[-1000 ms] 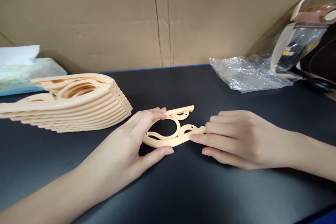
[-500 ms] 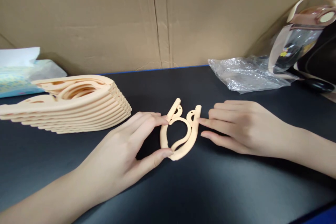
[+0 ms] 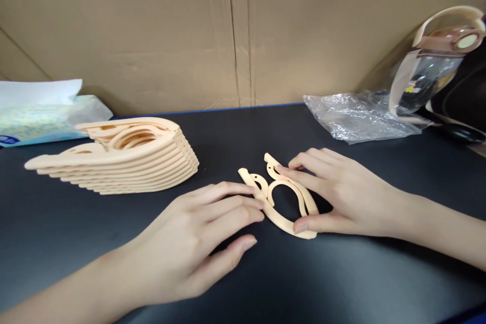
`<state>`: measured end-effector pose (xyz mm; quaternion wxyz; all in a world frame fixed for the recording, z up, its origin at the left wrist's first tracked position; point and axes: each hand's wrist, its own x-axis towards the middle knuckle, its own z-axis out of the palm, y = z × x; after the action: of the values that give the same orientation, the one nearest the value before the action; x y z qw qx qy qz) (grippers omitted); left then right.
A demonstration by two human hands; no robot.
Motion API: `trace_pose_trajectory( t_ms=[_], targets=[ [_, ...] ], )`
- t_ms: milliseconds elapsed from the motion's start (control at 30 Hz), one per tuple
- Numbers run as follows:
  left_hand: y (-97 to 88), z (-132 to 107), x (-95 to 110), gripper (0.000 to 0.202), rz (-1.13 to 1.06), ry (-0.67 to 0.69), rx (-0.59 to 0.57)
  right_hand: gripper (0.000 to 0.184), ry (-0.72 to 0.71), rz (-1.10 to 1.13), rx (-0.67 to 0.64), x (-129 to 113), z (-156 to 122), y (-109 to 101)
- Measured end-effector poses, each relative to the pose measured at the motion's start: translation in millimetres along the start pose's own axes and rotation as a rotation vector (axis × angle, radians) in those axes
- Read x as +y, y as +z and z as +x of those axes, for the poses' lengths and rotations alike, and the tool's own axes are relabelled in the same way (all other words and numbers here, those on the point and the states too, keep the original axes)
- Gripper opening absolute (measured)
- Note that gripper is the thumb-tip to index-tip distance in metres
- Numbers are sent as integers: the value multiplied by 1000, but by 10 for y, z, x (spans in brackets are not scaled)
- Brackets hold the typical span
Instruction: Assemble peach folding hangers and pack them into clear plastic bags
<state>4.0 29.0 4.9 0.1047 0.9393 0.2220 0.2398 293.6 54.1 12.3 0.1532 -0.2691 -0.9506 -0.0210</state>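
A cream folding clothes hanger (image 3: 281, 218) lies on the black table with its two arms folded up, pointing away and to the left. My right hand (image 3: 341, 192) grips it by the right arm and the bottom end, thumb at the near tip and index finger along the upper part. My left hand (image 3: 205, 233) is open, its outstretched fingertips touching the outer side of the left arm, its thumb held apart. A stack of several matching folded hangers (image 3: 152, 167) stands to the left, beyond my left hand.
Behind the stack lies a tissue pack (image 3: 41, 111). A crumpled clear plastic bag (image 3: 360, 116) rests at the back right, beside a clear bottle (image 3: 433, 76) with a brown lid and handle. A cardboard wall (image 3: 152, 35) rises along the table's (image 3: 228, 131) far edge.
The hanger has turned anticlockwise and shifted right. My right hand has taken hold of it, while my left has loosened its grip to fingertips against its side. The view has shifted slightly.
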Motion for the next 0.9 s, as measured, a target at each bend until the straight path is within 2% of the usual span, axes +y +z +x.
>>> trace_pose_trajectory(
  t_ms=[167, 267, 400, 500, 567, 700, 800, 900],
  targets=[
    [-20, 18, 28, 34, -75, 44, -4, 81, -11, 99, -16, -35, 6, -21],
    [-21, 9, 46, 38, -118, 74, -30, 77, -20, 186, -62, -39, 0, -17],
    [-20, -2, 54, 32, -140, 103, -7, 79, -15, 244, -115, -23, -11, 13],
    [-4, -8, 35, 26, -86, 51, 30, 85, 9, 237, -89, -18, 10, 23],
    [18, -20, 13, 32, -29, -21, 40, 79, 19, 243, -56, -27, 33, 15],
    [54, -55, -24, 64, 35, -122, 2, 61, 59, 292, -32, -82, 53, -6],
    [48, -60, -25, 73, -3, -97, -36, 60, 52, 310, 25, -139, 40, 8],
    [23, -36, -9, 75, -32, -72, -20, 60, -4, 268, 113, -187, 20, 37]
  ],
)
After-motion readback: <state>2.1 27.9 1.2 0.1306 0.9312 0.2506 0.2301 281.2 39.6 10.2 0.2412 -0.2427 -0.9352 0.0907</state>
